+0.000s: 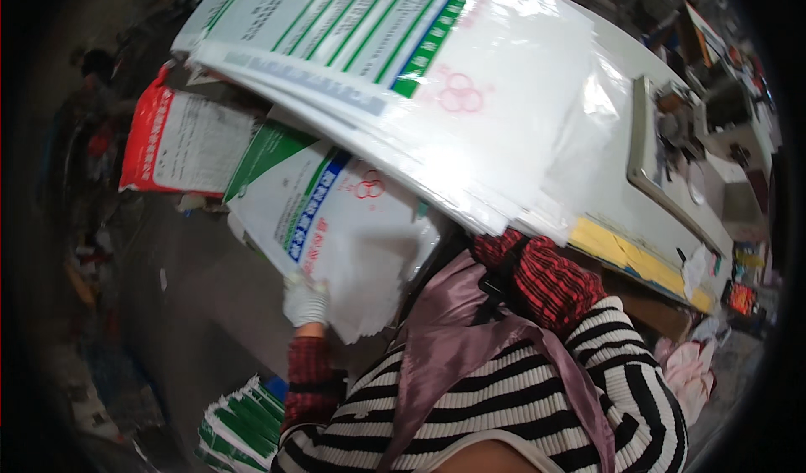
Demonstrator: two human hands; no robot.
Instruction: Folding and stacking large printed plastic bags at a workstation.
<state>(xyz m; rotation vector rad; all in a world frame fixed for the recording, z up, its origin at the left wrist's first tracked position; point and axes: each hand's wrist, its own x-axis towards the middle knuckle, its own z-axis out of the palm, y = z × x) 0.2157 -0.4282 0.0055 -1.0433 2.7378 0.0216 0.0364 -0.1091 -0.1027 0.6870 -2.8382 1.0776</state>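
One gloved left hand point(306, 303) is clamped on the near left edge of a white sack point(353, 238) with a green corner, a blue band and red printed rings. This sack hangs at a slant below the tabletop point(617, 200), left of the person's body, its far end passing under a large stack of sacks point(512, 78). That stack, white with green and blue stripes, lies across the far middle of the tabletop, its near edge close to the person's chest. The right sleeve point(546, 280), red and black plaid, reaches the near edge of the stack; the right hand is hidden there, so its state cannot be told. Far left of the white sack is a red-and-white sack point(201, 141). A green-and-white bundle point(239, 423) sits near left. A yellow strip point(634, 259) runs along the tabletop's near edge, toward the right, with pink cloth point(688, 376) beyond its right end.
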